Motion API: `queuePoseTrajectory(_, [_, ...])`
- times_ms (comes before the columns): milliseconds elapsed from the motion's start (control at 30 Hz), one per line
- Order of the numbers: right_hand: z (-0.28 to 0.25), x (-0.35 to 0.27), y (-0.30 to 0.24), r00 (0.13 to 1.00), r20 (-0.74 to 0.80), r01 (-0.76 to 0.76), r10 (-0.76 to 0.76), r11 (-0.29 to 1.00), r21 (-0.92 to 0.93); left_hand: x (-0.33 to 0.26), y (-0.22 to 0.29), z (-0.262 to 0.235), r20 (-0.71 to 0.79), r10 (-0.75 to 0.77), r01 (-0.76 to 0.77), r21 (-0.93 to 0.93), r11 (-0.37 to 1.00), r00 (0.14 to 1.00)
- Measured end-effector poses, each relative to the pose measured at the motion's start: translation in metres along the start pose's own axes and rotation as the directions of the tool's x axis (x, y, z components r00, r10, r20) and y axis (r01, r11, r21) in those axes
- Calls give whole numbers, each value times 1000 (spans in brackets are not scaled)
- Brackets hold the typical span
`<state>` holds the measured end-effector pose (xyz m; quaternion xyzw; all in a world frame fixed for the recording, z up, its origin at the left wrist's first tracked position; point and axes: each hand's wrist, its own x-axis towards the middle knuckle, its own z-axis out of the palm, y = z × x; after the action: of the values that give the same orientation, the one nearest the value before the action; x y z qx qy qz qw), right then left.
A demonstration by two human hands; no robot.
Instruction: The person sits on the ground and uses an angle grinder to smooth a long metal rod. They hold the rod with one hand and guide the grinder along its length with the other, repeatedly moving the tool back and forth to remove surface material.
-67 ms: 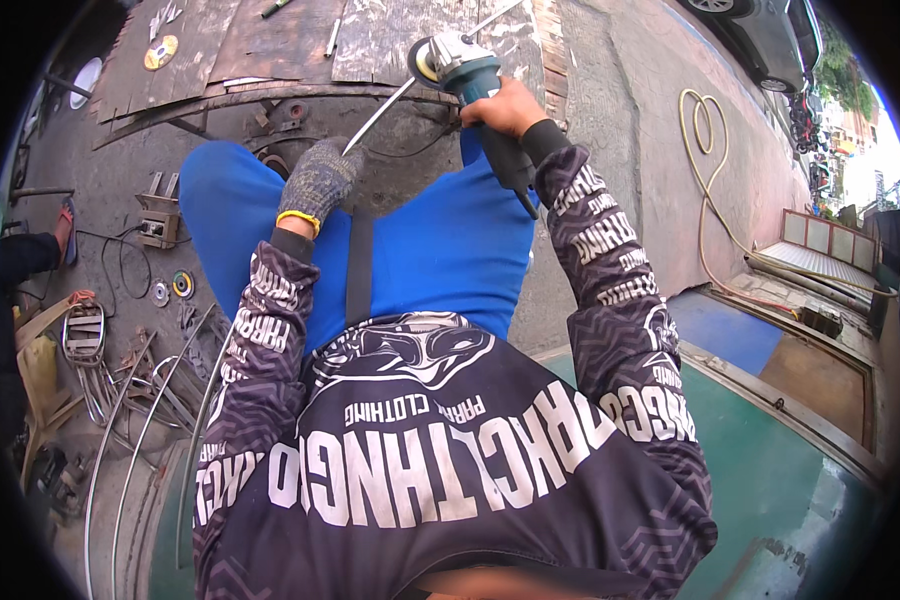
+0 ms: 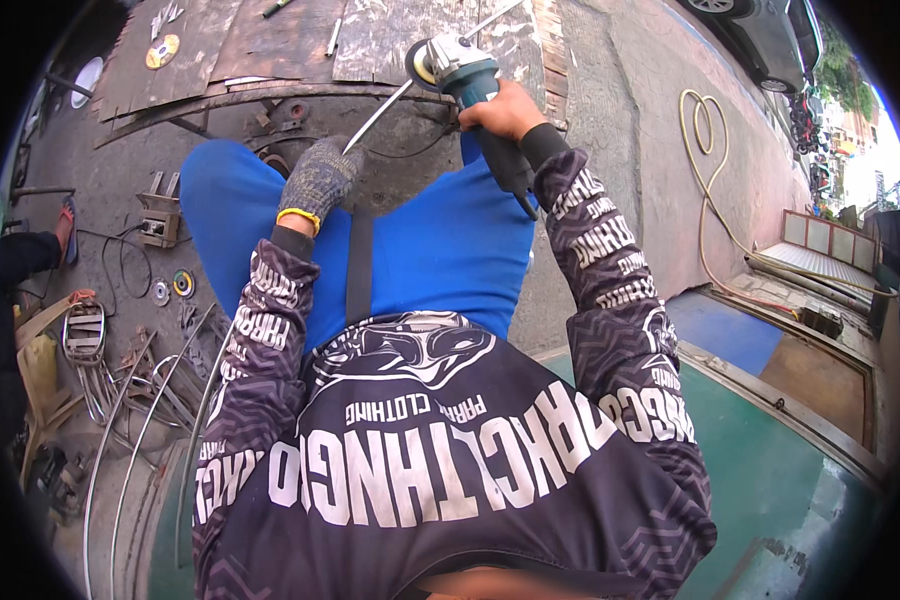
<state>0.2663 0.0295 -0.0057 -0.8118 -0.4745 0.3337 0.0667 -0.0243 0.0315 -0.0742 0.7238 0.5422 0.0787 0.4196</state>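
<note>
My right hand (image 2: 505,110), bare, is wrapped round the body of an angle grinder (image 2: 462,68) with a teal housing and silver head. Its round disc (image 2: 422,64) meets or lies over a thin metal rod (image 2: 380,115); whether they touch I cannot tell. In a grey knitted glove with a yellow cuff, my left hand (image 2: 322,180) is closed on the rod's near end, over my left knee. From there the rod slants up and right, passing behind the grinder head to the wooden boards (image 2: 390,40).
A loose disc (image 2: 162,51) lies on the boards. More discs (image 2: 183,284) and bent metal tubes (image 2: 135,420) are on the ground at left, near another person's foot (image 2: 65,230). A hose (image 2: 705,200) curls along the pavement at right; a car (image 2: 770,40) stands beyond.
My right hand and the grinder have shifted very slightly to the left. The left hand and rod look the same.
</note>
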Motion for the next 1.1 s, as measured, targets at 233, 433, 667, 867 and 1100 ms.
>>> queuePoseTrajectory(233, [10, -28, -13, 997, 30, 73, -72, 997, -32, 2, 0, 0, -16, 31, -31, 33, 999, 999])
queuePoseTrajectory(433, [10, -25, -9, 1000, -4, 2, -3, 997, -83, -3, 9, 4, 8, -31, 31, 7, 1000, 999])
queuePoseTrajectory(667, [-3, 2, 6, 998, 31, -45, 47, 998, -45, -3, 4, 4, -59, 24, -20, 66, 998, 998])
queuePoseTrajectory(867, [-15, 11, 24, 999, 25, -20, 20, 1000, -16, -10, 3, 8, -75, 38, -34, 51, 998, 996])
queuePoseTrajectory(1100, [-23, 27, 36, 999, 26, -46, 44, 995, 83, -19, 7, 5, -114, 62, -61, 10, 998, 992])
